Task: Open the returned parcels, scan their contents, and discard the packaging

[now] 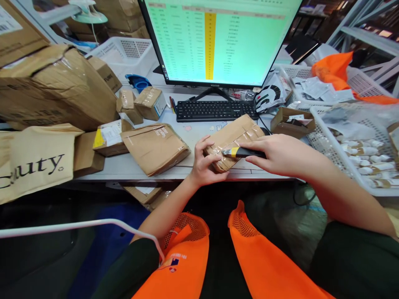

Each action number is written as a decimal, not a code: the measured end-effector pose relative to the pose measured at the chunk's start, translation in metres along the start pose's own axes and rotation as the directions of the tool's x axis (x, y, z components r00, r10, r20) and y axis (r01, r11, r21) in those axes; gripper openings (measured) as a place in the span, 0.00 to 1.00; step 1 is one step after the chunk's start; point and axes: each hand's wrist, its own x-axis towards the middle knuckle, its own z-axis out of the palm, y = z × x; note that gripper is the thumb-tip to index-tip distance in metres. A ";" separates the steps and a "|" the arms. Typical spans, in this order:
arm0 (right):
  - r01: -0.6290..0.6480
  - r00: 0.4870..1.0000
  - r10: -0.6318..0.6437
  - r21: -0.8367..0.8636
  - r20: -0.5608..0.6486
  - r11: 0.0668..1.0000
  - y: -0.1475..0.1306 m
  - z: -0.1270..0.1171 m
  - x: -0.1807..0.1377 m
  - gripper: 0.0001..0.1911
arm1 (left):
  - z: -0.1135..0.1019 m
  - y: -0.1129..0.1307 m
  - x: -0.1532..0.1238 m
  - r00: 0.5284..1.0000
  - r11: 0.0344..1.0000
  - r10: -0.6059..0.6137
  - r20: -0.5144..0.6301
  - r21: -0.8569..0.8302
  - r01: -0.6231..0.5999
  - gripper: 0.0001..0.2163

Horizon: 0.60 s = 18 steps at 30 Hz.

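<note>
A small taped cardboard parcel (237, 135) lies on the desk (124, 166) near its front edge. My left hand (204, 164) grips the parcel's near left end, fingers curled around it. My right hand (280, 154) is closed on a black and yellow utility knife (245, 152), whose tip rests on the taped top of the parcel.
Several other brown parcels (156, 147) and a large box (59, 87) fill the desk's left side. A keyboard (215, 110) and monitor (221, 41) stand behind. White baskets (358, 149) with packets sit at the right, beside a small open box (291, 120).
</note>
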 end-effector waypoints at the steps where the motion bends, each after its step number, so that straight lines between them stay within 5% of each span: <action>1: -0.005 1.000 0.005 0.000 0.007 1.000 0.004 0.000 0.003 0.23 | 0.000 -0.002 0.000 1.000 1.000 -0.018 0.011 0.013 0.018 0.27; 9: -0.202 0.976 0.195 0.075 0.096 0.976 0.075 -0.008 0.015 0.26 | 0.002 -0.008 0.002 0.999 0.999 -0.036 -0.029 0.006 0.036 0.28; 11: -0.371 0.923 0.366 0.020 0.115 0.929 0.108 -0.013 0.008 0.27 | -0.003 -0.008 0.001 0.997 0.997 -0.082 0.008 0.014 0.082 0.29; 15: -0.719 0.690 0.723 -0.137 -0.021 0.682 0.156 -0.004 -0.017 0.29 | -0.026 -0.003 0.007 0.985 0.990 -0.140 0.097 -0.009 0.142 0.26; 18: -0.725 0.688 0.726 -0.027 0.022 0.688 0.147 0.035 -0.029 0.29 | -0.045 0.007 0.035 0.943 0.981 -0.192 0.273 0.038 0.189 0.17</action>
